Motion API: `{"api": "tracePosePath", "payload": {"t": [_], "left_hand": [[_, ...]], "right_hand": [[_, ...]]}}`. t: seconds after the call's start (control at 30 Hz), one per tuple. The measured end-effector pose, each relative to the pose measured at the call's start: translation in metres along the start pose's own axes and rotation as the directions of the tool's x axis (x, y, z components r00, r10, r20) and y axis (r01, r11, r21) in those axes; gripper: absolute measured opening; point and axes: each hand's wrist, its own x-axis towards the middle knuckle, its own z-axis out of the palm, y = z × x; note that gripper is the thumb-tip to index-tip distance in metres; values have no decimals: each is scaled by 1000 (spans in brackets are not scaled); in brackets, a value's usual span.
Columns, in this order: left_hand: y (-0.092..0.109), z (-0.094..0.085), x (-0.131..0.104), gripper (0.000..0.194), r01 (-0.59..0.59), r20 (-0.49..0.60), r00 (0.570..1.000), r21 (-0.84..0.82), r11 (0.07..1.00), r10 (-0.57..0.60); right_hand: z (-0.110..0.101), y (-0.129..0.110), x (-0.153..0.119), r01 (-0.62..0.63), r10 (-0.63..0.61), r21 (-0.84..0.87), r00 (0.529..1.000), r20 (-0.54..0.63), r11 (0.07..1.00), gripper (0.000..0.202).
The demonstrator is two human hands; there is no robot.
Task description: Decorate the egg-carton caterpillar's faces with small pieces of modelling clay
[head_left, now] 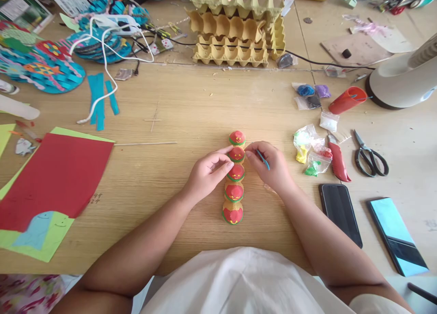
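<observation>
A strip of egg-carton cups [234, 193] stands upright in my view on the wooden table, its several domes covered in red clay with green rims and yellow faces. My left hand [210, 170] grips the strip from the left, index finger and thumb at the edges of the second dome from the far end. Close to that dome's right side, my right hand [268, 164] is closed with thumb and index finger pinched. A small blue clay tool [263, 160] lies in its grip. Whether something tiny is between the pinched fingertips cannot be made out.
To the right lie clay bags [310, 143], a red utility knife [337, 159], scissors [370, 157] and two phones [341, 214]. Red paper [61, 173] lies left, with a thin stick [146, 144] beside it. Egg cartons [230, 54] are stacked at the back.
</observation>
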Motion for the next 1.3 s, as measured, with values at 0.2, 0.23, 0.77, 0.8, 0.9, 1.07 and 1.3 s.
{"api": "tracePosePath", "payload": {"t": [0.2,0.23,0.77,0.8,0.9,1.07,1.3], "left_hand": [[0,0,0,18,-6,-7,1000,30,1000,6],[0,0,-1,19,-7,-6,1000,31,1000,7],[0,-2,-2,21,-3,11,1000,41,999,3],[0,-2,-2,21,-4,12,1000,39,999,4],[0,-1,-3,20,-6,14,1000,32,999,5],[-1,-1,-3,20,-3,7,1000,34,999,2],[-1,0,-3,22,5,1,1000,32,999,-5]], "right_hand": [[1,-8,-5,-237,247,458,968,39,857,13],[1,-8,-5,-258,276,515,960,43,818,9],[7,2,-6,-293,341,552,940,17,780,36],[8,3,-6,-289,329,553,944,28,782,37],[11,5,-7,-284,295,530,953,65,799,36],[13,3,-8,-268,280,503,958,53,821,34],[14,1,-7,-269,286,500,957,43,823,36]]}}
